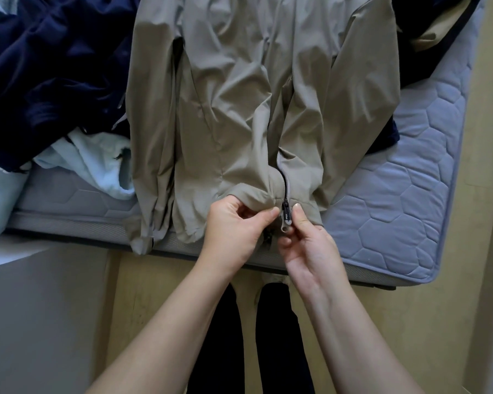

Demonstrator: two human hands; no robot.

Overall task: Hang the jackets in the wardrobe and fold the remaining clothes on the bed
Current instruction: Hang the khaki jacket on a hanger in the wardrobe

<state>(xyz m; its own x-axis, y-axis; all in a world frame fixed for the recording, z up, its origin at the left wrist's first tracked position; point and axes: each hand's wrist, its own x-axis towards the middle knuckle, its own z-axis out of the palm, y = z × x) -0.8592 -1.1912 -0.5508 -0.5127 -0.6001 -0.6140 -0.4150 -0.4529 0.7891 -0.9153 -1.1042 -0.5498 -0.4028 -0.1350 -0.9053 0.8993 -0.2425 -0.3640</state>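
Mattress (396,172) bore the beige jacket (239,95), spread front-up with its hem at the near edge. Left hand (231,228) pinched the hem beside the zip; right hand (308,248) pinched the zipper pull (285,220). Zipping seemed in hand; next, the hem likely needed holding taut while the pull was drawn up.

A pale yellowish floor (427,331) with faint scuffs fills the lower part of the view and runs up the right side. Two dark trouser legs (279,336) stand on it in the middle, close together, with a narrow strip of floor between them. A smooth grey-white panel (40,314) covers the lower left corner, brighter along its top edge.
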